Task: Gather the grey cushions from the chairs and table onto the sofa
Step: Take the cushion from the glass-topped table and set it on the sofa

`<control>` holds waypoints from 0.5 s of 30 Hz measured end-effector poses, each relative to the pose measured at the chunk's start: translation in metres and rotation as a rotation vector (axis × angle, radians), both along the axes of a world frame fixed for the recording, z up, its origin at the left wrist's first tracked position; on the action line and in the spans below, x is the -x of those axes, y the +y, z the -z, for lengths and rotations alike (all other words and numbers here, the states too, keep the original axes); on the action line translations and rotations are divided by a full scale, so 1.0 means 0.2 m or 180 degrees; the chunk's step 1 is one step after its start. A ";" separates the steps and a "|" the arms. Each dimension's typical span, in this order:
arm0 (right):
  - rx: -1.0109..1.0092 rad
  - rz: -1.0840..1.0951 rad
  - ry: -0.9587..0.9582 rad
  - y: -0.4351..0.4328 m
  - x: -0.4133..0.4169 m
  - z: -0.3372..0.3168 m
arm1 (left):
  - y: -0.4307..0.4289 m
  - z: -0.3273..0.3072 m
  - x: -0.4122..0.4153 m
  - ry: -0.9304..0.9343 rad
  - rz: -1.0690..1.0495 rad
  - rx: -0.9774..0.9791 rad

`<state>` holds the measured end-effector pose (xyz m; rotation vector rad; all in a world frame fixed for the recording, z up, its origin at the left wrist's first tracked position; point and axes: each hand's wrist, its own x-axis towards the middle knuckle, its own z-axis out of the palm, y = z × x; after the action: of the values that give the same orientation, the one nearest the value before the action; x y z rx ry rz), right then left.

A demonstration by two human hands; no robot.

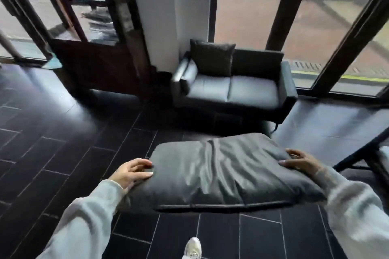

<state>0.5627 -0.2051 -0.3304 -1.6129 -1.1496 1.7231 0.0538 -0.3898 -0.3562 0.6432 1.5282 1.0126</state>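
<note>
Two hands carried one grey cushion flat: left hand clasped its left edge, right hand its right, long axis running between them. Sofa lay straight ahead beyond both hands, equally near, one cushion already on it.

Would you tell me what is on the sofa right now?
One grey cushion leans upright against the sofa backrest on its left half. Both seats look bare; whatever lies behind that cushion is hidden.
</note>
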 end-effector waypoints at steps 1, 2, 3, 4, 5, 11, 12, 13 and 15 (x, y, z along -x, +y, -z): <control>0.0161 0.0320 0.0082 0.06 -0.01 -0.01 | 0.14 0.00 0.01 -0.0057 0.0072 -0.0008; 0.0114 0.0619 0.0225 0.12 -0.02 -0.05 | 0.30 0.00 0.02 -0.0192 0.0098 -0.0021; 0.0080 0.0807 0.0423 0.18 -0.04 -0.07 | 0.46 0.00 0.02 -0.0306 0.0093 0.0004; 0.0008 0.0858 0.0509 0.24 -0.07 -0.08 | 0.59 0.01 0.01 -0.0424 0.0009 0.0067; -0.0040 0.0920 0.0512 0.29 -0.08 -0.09 | 0.71 0.03 0.00 -0.0513 -0.0041 0.0107; -0.0083 0.0779 -0.0400 0.57 -0.13 0.04 | 1.31 0.10 -0.30 -0.0283 0.0038 0.0103; -0.0062 0.0725 -0.0627 0.61 -0.13 0.09 | 1.39 0.13 -0.34 -0.0128 -0.0071 0.0098; -0.0042 0.0827 -0.0724 0.68 -0.14 0.14 | 1.50 0.16 -0.39 -0.0033 -0.0184 0.0130; -0.0101 0.1218 -0.0553 0.85 -0.18 0.22 | 1.69 0.22 -0.48 0.0144 -0.0354 0.0187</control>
<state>0.5978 -0.0352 -0.3753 -1.8506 -0.8662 1.3364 0.1506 -0.0512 -0.4002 0.5480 1.6422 1.0386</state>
